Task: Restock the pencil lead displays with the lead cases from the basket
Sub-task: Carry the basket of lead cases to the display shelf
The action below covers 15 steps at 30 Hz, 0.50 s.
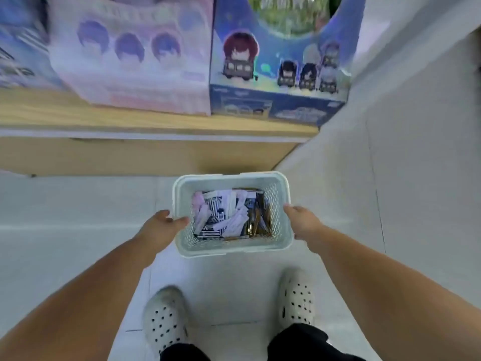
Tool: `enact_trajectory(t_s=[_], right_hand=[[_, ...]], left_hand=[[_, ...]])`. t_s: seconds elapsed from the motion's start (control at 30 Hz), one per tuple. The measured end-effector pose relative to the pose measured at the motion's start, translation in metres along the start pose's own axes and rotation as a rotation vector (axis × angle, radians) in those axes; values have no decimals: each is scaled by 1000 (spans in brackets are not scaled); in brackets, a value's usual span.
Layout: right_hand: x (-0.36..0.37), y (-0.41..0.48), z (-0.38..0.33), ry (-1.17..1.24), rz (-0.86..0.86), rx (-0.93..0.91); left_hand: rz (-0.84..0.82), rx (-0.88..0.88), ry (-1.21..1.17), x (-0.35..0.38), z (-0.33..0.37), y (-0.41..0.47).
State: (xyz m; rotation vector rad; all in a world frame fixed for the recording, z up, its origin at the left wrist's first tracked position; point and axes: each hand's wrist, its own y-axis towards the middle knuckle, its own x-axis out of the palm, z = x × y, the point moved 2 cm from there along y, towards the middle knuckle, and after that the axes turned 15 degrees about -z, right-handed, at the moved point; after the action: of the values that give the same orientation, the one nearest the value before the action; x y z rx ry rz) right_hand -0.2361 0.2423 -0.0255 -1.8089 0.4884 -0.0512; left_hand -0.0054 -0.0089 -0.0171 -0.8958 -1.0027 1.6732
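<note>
A pale green perforated plastic basket (231, 247) hangs above the floor in front of me. Inside lie several lead cases (229, 214), white, striped black-and-white and gold ones, jumbled together. My left hand (164, 225) grips the basket's left rim, thumb on top and fingers curled over the edge. On the opposite side my right hand (303, 221) holds the right rim the same way. No pencil lead display is in view.
A low wooden shelf (145, 126) runs across ahead, carrying a pink character box (135, 56) and a blue character box (281, 63). A white wall panel (416, 126) rises on the right. My feet in white clogs (166, 319) stand on the pale tiled floor.
</note>
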Motion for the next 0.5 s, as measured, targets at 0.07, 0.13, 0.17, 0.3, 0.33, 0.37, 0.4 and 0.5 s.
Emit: enact_trajectory(t_s=[0.07,0.13,0.17,0.3,0.33,0.37,0.4,0.5], right_hand=[[2,5,0,70,41,13],[5,0,-2,136,37,20],[5,-5,-2,134,35,26],[1,-55,-6,165,21,57],[-1,-74,-8,190,5,72],[-2,-94,-9,199,-2,78],[-3,-118,-13,200,-8,79],[-11,-199,-28,157,-42,77]], left_hand=[[10,46,-78,4,0,6],[14,41,-85,7,2,1],[28,37,-76,9,1,0],[72,-36,-58,2,8,-42],[69,-57,-77,-1,11,-59],[74,-57,-105,-4,12,-76],[74,-64,-134,-8,15,-100],[87,-55,-158,-17,23,-177]])
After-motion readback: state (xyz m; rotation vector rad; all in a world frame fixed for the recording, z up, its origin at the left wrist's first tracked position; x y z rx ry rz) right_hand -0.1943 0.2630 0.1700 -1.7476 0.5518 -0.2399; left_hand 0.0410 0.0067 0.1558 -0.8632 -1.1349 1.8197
